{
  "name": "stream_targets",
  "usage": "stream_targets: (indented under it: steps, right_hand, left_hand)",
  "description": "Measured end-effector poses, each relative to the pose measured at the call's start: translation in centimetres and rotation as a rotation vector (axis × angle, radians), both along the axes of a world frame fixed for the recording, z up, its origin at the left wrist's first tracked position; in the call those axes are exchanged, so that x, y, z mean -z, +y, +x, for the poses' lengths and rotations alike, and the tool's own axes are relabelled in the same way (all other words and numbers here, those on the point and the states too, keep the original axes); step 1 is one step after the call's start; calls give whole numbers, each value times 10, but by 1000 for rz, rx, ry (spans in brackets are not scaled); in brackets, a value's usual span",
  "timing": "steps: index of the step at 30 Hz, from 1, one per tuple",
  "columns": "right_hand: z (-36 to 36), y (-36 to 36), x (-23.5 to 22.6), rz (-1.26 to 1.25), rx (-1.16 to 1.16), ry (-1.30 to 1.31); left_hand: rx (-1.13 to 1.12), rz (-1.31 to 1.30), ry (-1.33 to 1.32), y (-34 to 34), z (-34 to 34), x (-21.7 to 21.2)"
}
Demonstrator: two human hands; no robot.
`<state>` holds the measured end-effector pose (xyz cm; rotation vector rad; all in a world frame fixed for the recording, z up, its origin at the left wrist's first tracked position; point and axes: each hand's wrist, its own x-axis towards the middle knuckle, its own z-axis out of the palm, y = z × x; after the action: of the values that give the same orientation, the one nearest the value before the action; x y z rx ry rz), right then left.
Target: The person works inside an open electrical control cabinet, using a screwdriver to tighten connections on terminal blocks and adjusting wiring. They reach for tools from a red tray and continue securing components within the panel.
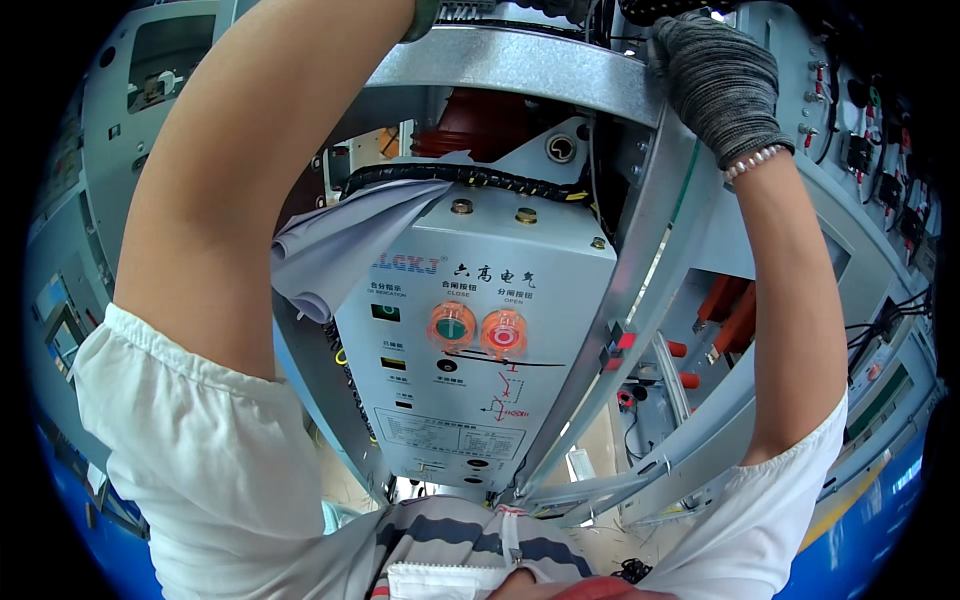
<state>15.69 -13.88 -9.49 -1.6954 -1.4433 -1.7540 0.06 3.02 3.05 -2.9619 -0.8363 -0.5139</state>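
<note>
Both my arms reach up to the top of a metal switchgear frame. My right hand (715, 85), in a grey knitted glove, is closed at the right end of the galvanized crossbeam (520, 55); whatever its fingers hold is hidden. A black cable bundle (670, 10) shows just above it. Only a sliver of my gloved left hand (424, 18) appears at the upper edge, its fingers out of sight, near the beam. Below the beam stands a grey breaker box (480, 235) with a green button (452, 328) and a red button (503, 334) under clear orange-rimmed covers.
Rolled white paper sheets (345, 240) lean against the box's left side. A black wrapped wire harness (470, 178) crosses its top, before a dark red ribbed insulator (475, 120). Wired cabinet panels (870, 150) stand right. Orange-red bars (730, 310) show through the frame.
</note>
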Motion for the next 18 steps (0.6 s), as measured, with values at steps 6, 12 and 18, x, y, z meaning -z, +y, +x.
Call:
stream_targets:
  steps: [6,12,18]
  right_hand:
    - [18,26,-5,81,-100,-73]
    - [33,30,-4,88,-186,-72]
    - [13,44,-7,143,-378,-25]
  left_hand:
    - [280,-228,-348,-14,-1,27]
    - [577,-266,-273,-19,-5,48]
    - [478,75,-470,0,2,50]
